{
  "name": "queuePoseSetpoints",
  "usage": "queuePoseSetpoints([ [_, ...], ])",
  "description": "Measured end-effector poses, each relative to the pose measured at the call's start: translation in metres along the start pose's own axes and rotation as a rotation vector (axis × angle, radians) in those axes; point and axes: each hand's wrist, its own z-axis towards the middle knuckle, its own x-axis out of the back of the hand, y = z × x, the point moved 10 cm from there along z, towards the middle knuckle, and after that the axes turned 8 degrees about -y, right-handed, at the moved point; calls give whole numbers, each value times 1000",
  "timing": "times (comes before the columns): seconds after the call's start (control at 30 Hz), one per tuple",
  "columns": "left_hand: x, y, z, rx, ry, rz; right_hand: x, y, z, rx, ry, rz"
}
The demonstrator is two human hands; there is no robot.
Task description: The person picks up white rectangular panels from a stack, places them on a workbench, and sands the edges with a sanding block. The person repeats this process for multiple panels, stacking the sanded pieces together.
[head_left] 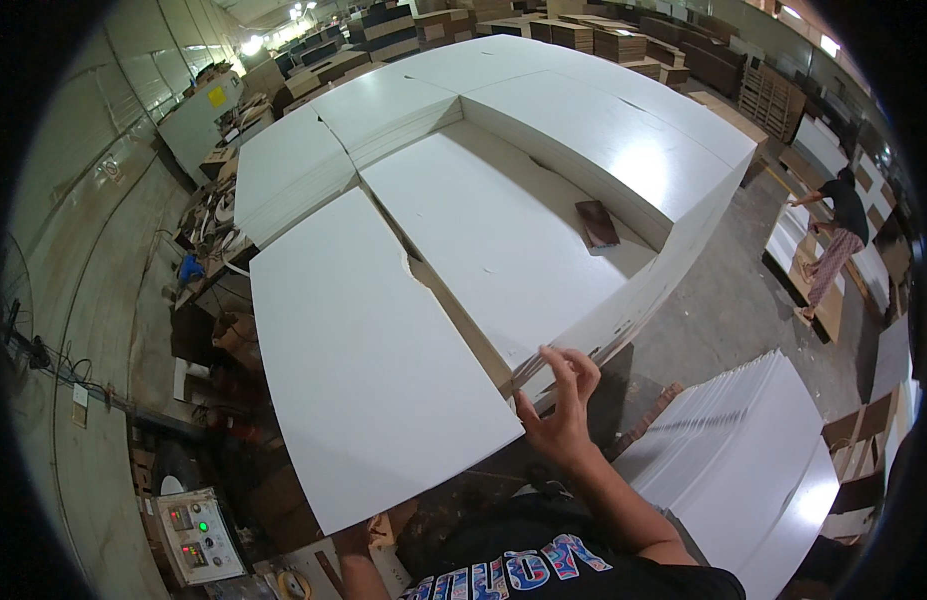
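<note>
right hand (pixel 561 412): fingertips pinched on near corner edge of white board stack (pixel 513 250) | left hand (pixel 351 541): low under near edge of front white sheet (pixel 368 370), fingers mostly hidden, grip cannot be told | beyond fingers: small brown block (pixel 596 223) lying on stack | right of fingers: leaning white panels (pixel 753 460); another person (pixel 833 240) well apart.

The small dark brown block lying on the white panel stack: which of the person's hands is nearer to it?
Right. The right hand fingers the stack's near corner, well short of the brown block. The left hand grips the near edge of the big white panel, farther away.
</note>
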Motion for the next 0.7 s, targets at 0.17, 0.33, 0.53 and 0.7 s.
queuePoseSetpoints([
  [0.17,-4,23,-32,-119,-90,212,10,-21,-16,117,-305,397],
  [0.33,5,46,-54,-289,-63,374,10,-36,-26,130,-267,313],
  [0.53,30,8,-48,-48,175,-257,5,-35,-13,149,-211,277],
  [0.7,27,24,-35,-57,233,8,0,-41,-3,108,-174,286],
])
